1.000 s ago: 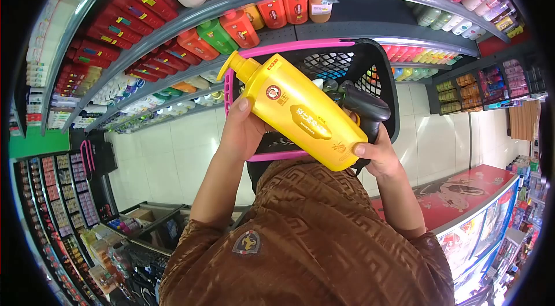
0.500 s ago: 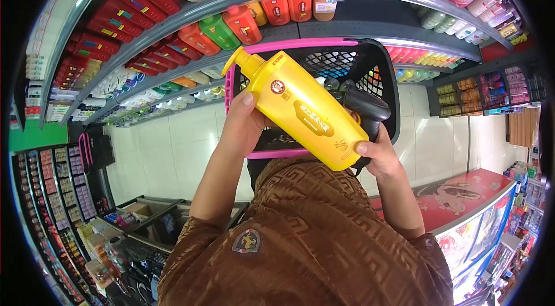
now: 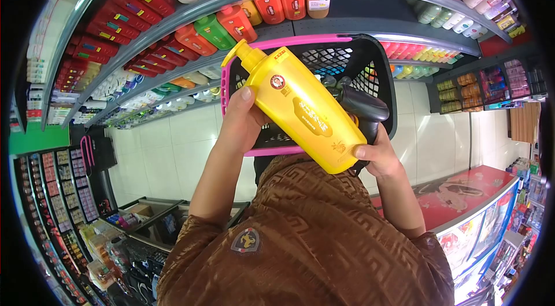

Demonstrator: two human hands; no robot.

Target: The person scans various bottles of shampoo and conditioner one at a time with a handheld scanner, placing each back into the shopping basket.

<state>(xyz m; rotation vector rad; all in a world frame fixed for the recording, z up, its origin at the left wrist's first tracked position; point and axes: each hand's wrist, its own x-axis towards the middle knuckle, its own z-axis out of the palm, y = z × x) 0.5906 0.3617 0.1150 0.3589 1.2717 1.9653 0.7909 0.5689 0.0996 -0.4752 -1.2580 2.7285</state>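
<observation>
A large yellow pump bottle (image 3: 306, 112) with a round red-and-white logo lies tilted in front of my body, pump end at the upper left. Around its upper side, just below the pump, my left hand (image 3: 243, 118) is closed, thumb on the front. My right hand (image 3: 378, 153) grips the handle of a black handheld barcode scanner (image 3: 367, 105), and its thumb presses the bottle's base corner. The scanner's head sits against the bottle's right side. Behind both is a black shopping basket (image 3: 378, 63) with pink trim; dark items in it are partly covered.
Shelves ahead carry red bottles (image 3: 136, 8), a green bottle (image 3: 215, 31) and several others. A red-topped freezer (image 3: 462, 196) stands at right. A rack of packets (image 3: 485, 89) is at far right, with glass-topped cases (image 3: 156, 219) at lower left. Pale floor tiles (image 3: 156, 161) lie around the basket.
The view has shifted slightly, so the shelves and basket sit a little further left. My hands keep the same hold on the bottle and scanner; the bottle's tilt is nearly unchanged.
</observation>
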